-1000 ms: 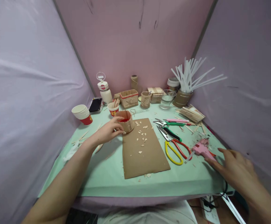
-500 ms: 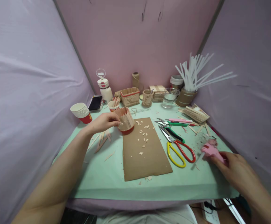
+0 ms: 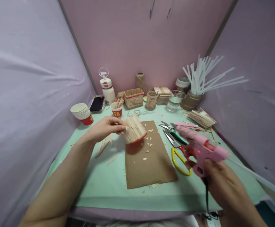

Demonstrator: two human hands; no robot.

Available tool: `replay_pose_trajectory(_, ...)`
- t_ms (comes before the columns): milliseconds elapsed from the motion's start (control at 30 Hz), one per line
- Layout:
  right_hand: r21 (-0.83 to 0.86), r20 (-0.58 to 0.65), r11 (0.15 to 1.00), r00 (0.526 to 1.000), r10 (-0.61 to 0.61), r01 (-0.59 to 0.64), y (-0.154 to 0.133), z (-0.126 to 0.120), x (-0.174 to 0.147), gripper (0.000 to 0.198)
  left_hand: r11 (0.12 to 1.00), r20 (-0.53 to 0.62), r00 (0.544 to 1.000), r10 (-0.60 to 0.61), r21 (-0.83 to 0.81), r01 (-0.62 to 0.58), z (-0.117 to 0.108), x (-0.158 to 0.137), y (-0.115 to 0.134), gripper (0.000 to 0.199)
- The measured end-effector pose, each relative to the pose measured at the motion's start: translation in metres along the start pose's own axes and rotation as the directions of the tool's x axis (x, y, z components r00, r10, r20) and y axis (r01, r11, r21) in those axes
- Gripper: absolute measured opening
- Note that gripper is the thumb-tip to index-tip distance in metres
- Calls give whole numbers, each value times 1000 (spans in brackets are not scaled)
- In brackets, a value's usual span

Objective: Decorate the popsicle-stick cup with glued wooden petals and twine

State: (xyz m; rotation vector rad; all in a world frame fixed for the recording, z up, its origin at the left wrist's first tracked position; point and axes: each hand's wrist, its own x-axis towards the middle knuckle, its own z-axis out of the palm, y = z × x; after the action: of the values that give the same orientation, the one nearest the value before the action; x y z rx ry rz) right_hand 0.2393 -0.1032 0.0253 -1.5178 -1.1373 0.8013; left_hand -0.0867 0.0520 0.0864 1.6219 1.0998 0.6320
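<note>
My left hand (image 3: 111, 127) is closed, thumb and fingers pinching the edge of a small cup covered in wooden sticks (image 3: 134, 130). The cup is tilted, showing its stick-clad side and a red band along the bottom, above the cardboard sheet (image 3: 149, 170). A small pale chip shows at the fingertips; whether it is loose or part of the cup I cannot tell. In my right hand (image 3: 216, 176) a pink hot glue gun (image 3: 201, 146) is gripped by its handle, nozzle pointing left, with a lit red light. A glue stick sticks out behind it.
Scissors with red and yellow handles (image 3: 180, 160) and green-handled pruners (image 3: 178, 137) lie right of the cardboard. Wood chips (image 3: 149, 138) are scattered on it. Behind stand paper cups (image 3: 82, 113), a stick box (image 3: 134, 99), a water bowl (image 3: 174, 102) and glue sticks in a jar (image 3: 191, 100).
My right hand has lifted the glue gun off the table's right side and brought it inward. My left hand has raised the stick cup slightly and tipped it, so its outer side faces me.
</note>
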Motion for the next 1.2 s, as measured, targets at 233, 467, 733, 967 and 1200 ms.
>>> replay_pose_trajectory(233, 87, 302, 989, 949, 91, -123, 2, 43, -15, 52, 999, 29, 1000, 13, 38, -14, 10, -10, 1, 18)
replay_pose_trajectory(467, -54, 357, 998, 933, 47, -30, 12, 56, -18, 48, 999, 43, 998, 47, 23, -48, 9, -13, -2, 17)
replay_pose_trajectory(733, -116, 357, 992, 934, 2, 42, 24, 60, -15, 46, 1000, 63, 998, 21, -9, -20, 5, -12, -11, 18)
replay_pose_trajectory(967, -148, 370, 981, 927, -64, 126, 22, 61, -13, 47, 1000, 77, 997, 8, -4, -8, 4, -13, -9, 19)
replay_pose_trajectory(1200, -148, 338, 976, 936, -101, 159, 18, 67, -15, 47, 1000, 74, 997, 16, -1, -16, 4, -14, -9, 21)
